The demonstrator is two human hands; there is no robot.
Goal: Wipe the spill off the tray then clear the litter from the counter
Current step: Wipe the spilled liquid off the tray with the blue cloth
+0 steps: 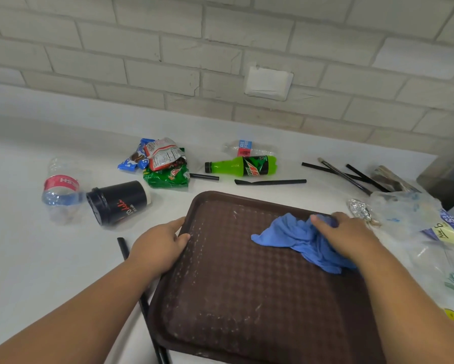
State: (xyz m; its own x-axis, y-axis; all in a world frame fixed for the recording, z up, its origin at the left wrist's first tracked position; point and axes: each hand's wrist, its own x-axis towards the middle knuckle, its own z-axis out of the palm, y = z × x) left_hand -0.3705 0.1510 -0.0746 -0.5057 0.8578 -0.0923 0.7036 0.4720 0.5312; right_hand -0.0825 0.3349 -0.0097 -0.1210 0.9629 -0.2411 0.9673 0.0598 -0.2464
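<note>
A dark brown textured tray [233, 298] lies on the white counter in front of me, with pale smears across its surface. My left hand [159, 245] grips the tray's left rim. My right hand [346, 236] presses a crumpled blue cloth [296, 239] onto the tray's far right part. Litter lies beyond the tray: a black paper cup [118, 200] on its side, a crushed clear bottle [60, 190], snack wrappers [163, 161], a green soda bottle [243, 166] and black straws [270, 182].
A second crushed clear bottle [243, 148] lies behind the green one. More straws [349, 176] and clear plastic bags [414, 219] with foil [359, 208] crowd the right side. A black straw [142, 298] runs along the tray's left edge. A brick wall backs the counter.
</note>
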